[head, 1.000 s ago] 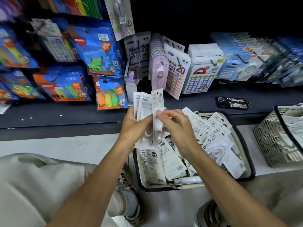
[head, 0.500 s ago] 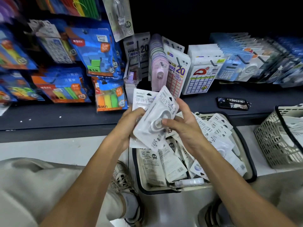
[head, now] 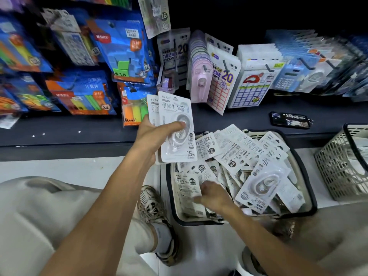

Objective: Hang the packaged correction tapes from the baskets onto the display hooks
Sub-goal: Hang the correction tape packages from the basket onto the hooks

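Observation:
My left hand [head: 153, 134] grips a small stack of white correction tape packs [head: 175, 114] upright, thumb pressed across the front one, in front of the shelf. My right hand [head: 215, 196] is down in the dark-rimmed basket [head: 310, 198], lying on the packs at its near left; blur hides whether its fingers hold one. Several more loose packs [head: 264, 182] fill the basket. Pink correction tapes [head: 200, 76] hang on a display hook behind the held stack.
Sticker and label packs [head: 221, 76] and blue toy packs [head: 123, 48] hang along the display. A dark phone-like item [head: 289, 120] lies on the shelf ledge. A second mesh basket [head: 338, 168] stands at the right. My shoe [head: 153, 204] is beside the basket.
My right hand let go of the pack it was adding to the stack and dropped into the basket. The left hand now holds the stack alone, slightly higher.

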`<state>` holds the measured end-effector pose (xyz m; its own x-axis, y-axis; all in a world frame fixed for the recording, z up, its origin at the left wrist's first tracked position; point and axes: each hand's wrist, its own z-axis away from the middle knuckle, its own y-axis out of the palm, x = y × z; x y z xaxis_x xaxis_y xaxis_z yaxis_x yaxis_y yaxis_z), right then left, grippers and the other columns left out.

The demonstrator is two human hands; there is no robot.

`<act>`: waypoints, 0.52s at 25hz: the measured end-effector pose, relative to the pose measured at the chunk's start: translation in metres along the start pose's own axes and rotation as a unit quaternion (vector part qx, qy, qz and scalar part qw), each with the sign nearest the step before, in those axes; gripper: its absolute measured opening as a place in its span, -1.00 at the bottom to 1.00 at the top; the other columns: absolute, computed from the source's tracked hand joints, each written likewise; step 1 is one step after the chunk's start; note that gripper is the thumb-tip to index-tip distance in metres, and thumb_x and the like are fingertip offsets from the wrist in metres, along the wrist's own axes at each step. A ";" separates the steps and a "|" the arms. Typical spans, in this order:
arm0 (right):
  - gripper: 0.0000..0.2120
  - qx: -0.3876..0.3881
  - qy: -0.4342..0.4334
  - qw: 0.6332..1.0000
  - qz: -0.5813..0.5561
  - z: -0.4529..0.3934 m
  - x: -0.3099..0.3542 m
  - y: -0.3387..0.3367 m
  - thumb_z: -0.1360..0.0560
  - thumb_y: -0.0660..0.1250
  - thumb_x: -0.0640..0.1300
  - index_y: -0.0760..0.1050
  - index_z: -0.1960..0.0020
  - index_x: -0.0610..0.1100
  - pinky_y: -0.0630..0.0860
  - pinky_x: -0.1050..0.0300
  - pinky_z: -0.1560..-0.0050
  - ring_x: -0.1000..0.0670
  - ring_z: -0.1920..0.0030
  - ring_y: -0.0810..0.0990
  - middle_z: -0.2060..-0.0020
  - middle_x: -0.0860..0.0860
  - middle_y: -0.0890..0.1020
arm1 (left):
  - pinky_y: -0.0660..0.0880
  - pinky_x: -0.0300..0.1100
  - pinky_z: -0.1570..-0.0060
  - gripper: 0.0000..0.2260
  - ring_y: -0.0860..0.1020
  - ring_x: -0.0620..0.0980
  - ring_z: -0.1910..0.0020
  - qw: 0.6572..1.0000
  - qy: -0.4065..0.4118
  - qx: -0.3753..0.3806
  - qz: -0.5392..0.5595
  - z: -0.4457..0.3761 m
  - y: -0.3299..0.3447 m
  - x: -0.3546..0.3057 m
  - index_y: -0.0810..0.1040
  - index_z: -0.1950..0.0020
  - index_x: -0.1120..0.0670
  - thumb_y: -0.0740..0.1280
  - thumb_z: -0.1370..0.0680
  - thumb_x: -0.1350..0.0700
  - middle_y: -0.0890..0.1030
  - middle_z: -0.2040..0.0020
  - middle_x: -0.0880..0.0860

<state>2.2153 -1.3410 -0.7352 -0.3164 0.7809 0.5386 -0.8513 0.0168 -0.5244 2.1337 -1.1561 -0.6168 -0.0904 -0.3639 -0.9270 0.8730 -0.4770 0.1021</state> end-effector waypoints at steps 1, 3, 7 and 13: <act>-0.69 -0.001 -0.011 0.999 0.041 -0.003 -0.008 0.016 -0.47 0.46 0.03 0.55 -0.14 -0.08 0.53 0.14 -0.02 -0.04 -0.03 0.62 -0.06 -0.02 0.67 | 0.62 -0.27 0.34 -0.53 0.74 -0.12 0.18 1.000 0.006 -0.006 0.004 0.000 0.000 0.002 0.61 -0.20 0.06 0.62 -0.35 0.30 0.77 0.11 -0.11; -0.93 -0.048 -0.051 0.997 0.042 -0.011 -0.008 0.029 -0.47 0.40 -0.09 0.58 0.08 -0.08 0.57 0.13 0.01 -0.07 0.04 0.61 0.08 -0.05 0.64 | 0.66 -0.22 0.23 -0.47 0.74 -0.13 0.14 0.999 0.016 -0.023 -0.018 0.001 -0.001 0.006 0.57 -0.23 0.04 0.64 -0.32 0.27 0.77 0.09 -0.13; -0.88 -0.101 -0.063 0.966 -0.228 -0.016 0.006 -0.011 -0.47 0.42 -0.30 0.50 0.21 -0.30 0.51 0.20 0.09 -0.01 0.05 0.56 0.07 -0.01 0.55 | 0.61 0.05 -0.19 -0.41 0.67 -0.03 -0.11 0.988 0.036 -0.087 -0.122 0.000 -0.009 0.003 0.48 -0.18 -0.11 0.63 -0.23 0.09 0.70 -0.07 -0.13; -0.81 -0.073 -0.312 0.818 -0.478 0.047 0.094 -0.131 -0.47 0.47 0.08 0.64 0.00 -0.01 0.61 0.17 0.16 0.01 0.05 0.69 -0.06 -0.04 0.71 | 0.65 -0.02 -0.09 -0.47 0.72 -0.03 -0.04 0.996 0.049 -0.014 -0.078 0.014 0.020 -0.028 0.59 -0.19 -0.06 0.67 -0.29 0.11 0.76 -0.01 -0.10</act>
<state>2.2771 -1.2994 -0.5852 0.2738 -0.1030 0.9563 -0.7898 0.5433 0.2846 2.1472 -1.1667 -0.5833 -0.1796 -0.2079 -0.9615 0.8655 -0.4980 -0.0539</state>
